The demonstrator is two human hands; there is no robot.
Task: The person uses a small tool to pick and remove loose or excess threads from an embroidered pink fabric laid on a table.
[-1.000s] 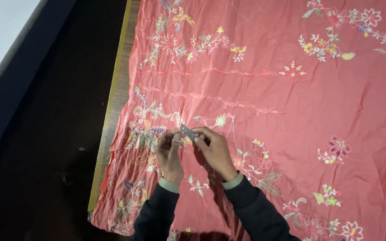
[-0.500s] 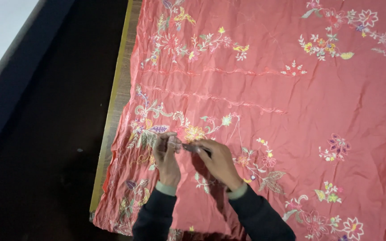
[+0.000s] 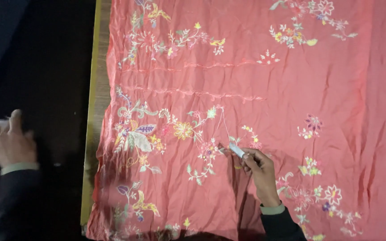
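Right hand point(image 3: 259, 168): on the cloth, fingers pinched around a small pale tool point(image 3: 237, 150), tip aimed up-left at the embroidery.
Left hand point(image 3: 7, 142): off the cloth, out over the dark area on the left, motion-blurred; fingers loosely curled, nothing visibly held.
Tool: touching the fabric just beside a red stitched flower point(image 3: 208, 149); a thin pale thread point(image 3: 224, 122) runs upward from near its tip.
Cloth: salmon-red embroidered fabric point(image 3: 291, 89), spread flat, wrinkled, floral motifs scattered across it.
Edge: yellow strip point(image 3: 91, 111) along the fabric's left side, between cloth and dark area.
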